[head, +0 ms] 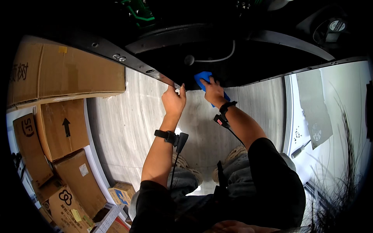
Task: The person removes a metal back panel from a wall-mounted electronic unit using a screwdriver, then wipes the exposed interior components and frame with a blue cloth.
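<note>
With its fingers curled under the corner of a black metal frame (134,65), my left hand (174,100) grips the edge, thumb pointing up. My right hand (215,92) presses a blue cloth (201,78) against the lower part of a black panel (174,65) inside the frame. Part of the cloth hangs down beside the wrist. Above the cloth, a thin grey cable (215,61) runs from a round knob-like piece (189,60) on the panel. Deep shadow hides much of the interior.
Cardboard boxes (78,70) are stacked at left. Overhead are a green circuit board (141,17) and a cooling fan (337,26). A white surface at right holds a screwdriver (300,150), several small screws (297,134) and a grey perforated plate (314,107). Cabled devices (181,142) are strapped to both wrists.
</note>
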`<state>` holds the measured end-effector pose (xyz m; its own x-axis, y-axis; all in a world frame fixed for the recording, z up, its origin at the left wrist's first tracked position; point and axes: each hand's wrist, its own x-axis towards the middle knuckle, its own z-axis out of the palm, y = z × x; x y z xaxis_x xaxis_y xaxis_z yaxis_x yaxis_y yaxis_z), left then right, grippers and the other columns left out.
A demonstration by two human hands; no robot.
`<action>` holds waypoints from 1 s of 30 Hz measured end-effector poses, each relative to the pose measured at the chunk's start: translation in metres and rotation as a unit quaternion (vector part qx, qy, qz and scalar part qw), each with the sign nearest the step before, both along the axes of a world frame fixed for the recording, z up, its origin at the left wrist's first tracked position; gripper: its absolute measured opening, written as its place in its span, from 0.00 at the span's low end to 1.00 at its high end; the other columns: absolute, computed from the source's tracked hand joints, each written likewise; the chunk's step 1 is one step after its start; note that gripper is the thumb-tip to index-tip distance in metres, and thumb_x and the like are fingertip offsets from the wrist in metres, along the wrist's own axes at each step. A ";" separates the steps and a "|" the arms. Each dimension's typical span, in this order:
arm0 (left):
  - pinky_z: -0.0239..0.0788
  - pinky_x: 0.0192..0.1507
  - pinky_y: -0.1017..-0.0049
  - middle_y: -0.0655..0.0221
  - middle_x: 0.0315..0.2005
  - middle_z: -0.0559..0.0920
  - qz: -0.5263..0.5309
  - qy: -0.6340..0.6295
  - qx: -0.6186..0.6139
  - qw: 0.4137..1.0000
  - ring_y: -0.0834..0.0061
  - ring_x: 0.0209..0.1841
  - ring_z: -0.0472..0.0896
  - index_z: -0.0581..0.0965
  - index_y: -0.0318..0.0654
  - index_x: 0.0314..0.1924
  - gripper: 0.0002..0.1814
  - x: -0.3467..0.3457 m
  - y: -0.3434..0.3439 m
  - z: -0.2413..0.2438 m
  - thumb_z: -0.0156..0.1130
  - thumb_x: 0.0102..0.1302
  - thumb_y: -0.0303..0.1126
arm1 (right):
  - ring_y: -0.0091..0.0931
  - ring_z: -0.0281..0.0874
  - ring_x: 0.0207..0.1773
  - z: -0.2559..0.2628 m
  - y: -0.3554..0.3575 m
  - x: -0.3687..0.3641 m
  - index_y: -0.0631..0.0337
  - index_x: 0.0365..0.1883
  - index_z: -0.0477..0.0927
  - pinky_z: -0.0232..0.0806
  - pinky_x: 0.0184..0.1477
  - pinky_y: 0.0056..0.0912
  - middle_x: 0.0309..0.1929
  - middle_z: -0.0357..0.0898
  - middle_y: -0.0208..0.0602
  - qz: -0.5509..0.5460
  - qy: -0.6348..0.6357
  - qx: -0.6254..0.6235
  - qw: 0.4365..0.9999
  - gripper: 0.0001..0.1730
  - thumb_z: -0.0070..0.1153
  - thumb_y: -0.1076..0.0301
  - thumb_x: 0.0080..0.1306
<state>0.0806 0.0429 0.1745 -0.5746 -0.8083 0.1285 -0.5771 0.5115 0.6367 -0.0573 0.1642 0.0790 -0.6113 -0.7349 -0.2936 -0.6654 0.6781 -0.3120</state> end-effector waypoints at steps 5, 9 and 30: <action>0.72 0.26 0.56 0.53 0.15 0.79 -0.025 -0.019 0.026 0.999 0.47 0.21 0.80 0.76 0.29 0.39 0.21 0.012 -0.011 -0.006 0.68 0.66 0.44 | 0.45 0.76 0.64 0.032 -0.011 0.020 0.44 0.75 0.65 0.69 0.64 0.37 0.66 0.75 0.51 -0.026 -0.297 -0.244 0.923 0.46 0.61 0.75 0.55; 0.71 0.26 0.55 0.52 0.15 0.78 -0.031 -0.010 0.009 0.999 0.46 0.21 0.80 0.76 0.29 0.39 0.21 0.004 -0.005 0.001 0.67 0.67 0.44 | 0.51 0.71 0.65 0.027 -0.013 0.050 0.40 0.75 0.64 0.69 0.65 0.46 0.66 0.70 0.53 -0.057 -0.262 -0.271 0.925 0.47 0.62 0.72 0.56; 0.75 0.32 0.62 0.54 0.28 0.86 -0.028 0.025 0.097 0.995 0.52 0.29 0.86 0.77 0.35 0.53 0.19 0.011 -0.006 0.005 0.67 0.67 0.38 | 0.49 0.70 0.68 0.031 -0.002 0.045 0.40 0.75 0.66 0.66 0.68 0.43 0.69 0.70 0.51 -0.064 -0.291 -0.303 0.905 0.44 0.58 0.76 0.58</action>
<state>0.0920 0.0364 0.1795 -0.6154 -0.7882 0.0033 -0.5162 0.4062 0.7540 -0.0127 0.1618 0.1104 -0.5747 -0.8026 -0.1601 -0.1971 0.3256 -0.9247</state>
